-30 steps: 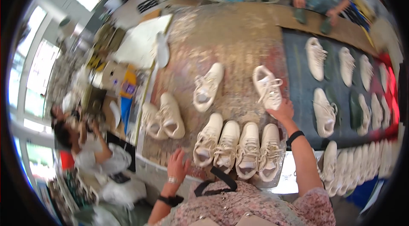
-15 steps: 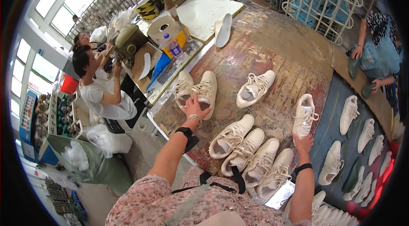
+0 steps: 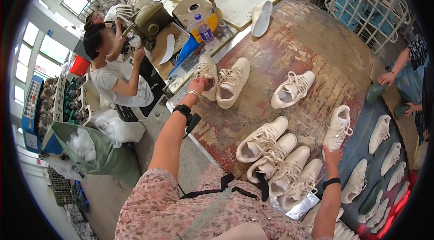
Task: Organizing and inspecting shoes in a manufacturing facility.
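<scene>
My left hand [image 3: 197,85] is at the left edge of the work table, its fingers curled on the near end of a cream lace-up sneaker [image 3: 206,69]. A second cream sneaker [image 3: 233,82] stands close beside that one, untouched. Over on the right, my right hand [image 3: 333,154] grips the toe of another cream sneaker [image 3: 338,128], whose opening points away from me. Between my hands, a single sneaker [image 3: 293,89] rests on the table, and several more sneakers [image 3: 262,139] stand in a row nearer my body. My left fingertips are partly hidden by the shoe.
The worn table [image 3: 312,36] bears an upturned sneaker [image 3: 261,19] at its far side. A plastic bottle [image 3: 204,29] stands at back left. To the right, a dark conveyor [image 3: 361,149] carries sneakers and green shoe lasts; a co-worker's hand [image 3: 387,78] handles one. Another person [image 3: 118,70] works at left.
My left hand has moved off the right sneaker of the far-left pair and onto the left one. My right hand keeps its hold on the sneaker's toe. The whole view has shifted slightly.
</scene>
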